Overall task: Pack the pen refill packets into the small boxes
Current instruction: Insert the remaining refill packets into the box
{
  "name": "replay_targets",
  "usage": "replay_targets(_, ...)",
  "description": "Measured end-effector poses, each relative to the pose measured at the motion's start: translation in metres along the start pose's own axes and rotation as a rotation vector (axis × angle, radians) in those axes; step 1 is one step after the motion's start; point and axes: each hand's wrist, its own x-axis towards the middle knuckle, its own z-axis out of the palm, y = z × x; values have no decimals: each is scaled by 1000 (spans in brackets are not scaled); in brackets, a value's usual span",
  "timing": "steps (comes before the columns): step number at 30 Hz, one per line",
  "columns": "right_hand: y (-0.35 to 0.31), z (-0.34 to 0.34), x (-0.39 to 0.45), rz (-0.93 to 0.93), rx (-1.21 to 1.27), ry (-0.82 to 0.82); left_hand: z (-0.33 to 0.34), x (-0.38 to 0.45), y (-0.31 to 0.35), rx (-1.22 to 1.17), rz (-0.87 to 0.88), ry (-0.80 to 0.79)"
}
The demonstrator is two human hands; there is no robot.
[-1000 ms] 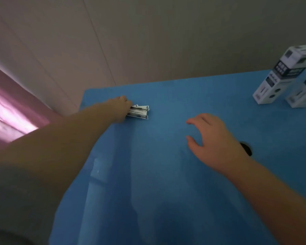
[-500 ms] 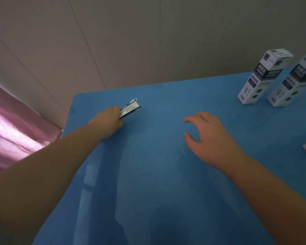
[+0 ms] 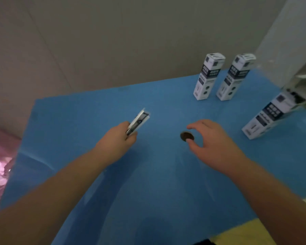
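Blue table [image 3: 157, 183] with three boxes [image 3: 208, 76]

No text can be read. The three small white boxes [image 3: 209, 76] [image 3: 235, 77] [image 3: 270, 115] on the blue counter [image 3: 159, 174] carry dark printed panels and square code-like marks, all too blurred to make out. The packets [image 3: 138, 122] held in the left hand [image 3: 118, 140] show dark print, equally illegible.
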Motion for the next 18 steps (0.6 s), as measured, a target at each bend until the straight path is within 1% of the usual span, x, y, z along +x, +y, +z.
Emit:
replay_targets(4, 35, -27, -28, 25, -33, -53, 26, -10, 52, -200, 26, -72)
replay_targets(8, 69, -50, -48, 18, -40, -63, 44, -19, 101, -344, 109, -186)
replay_targets(11, 97, -66, -60, 9, -30, -78, 61, -22, 136, -433, 98, -264)
replay_targets(14, 131, -82, -72, -4, -26, -127, 81, -24, 169, -443, 54, -305)
replay_targets(16, 156, -96, -80, -13, -24, -157, 98, -25, 192, -433, 25, -288)
replay_targets(18, 184, -110, -87, -14, -18, -174, 116, -25, 216, -387, 38, -280)
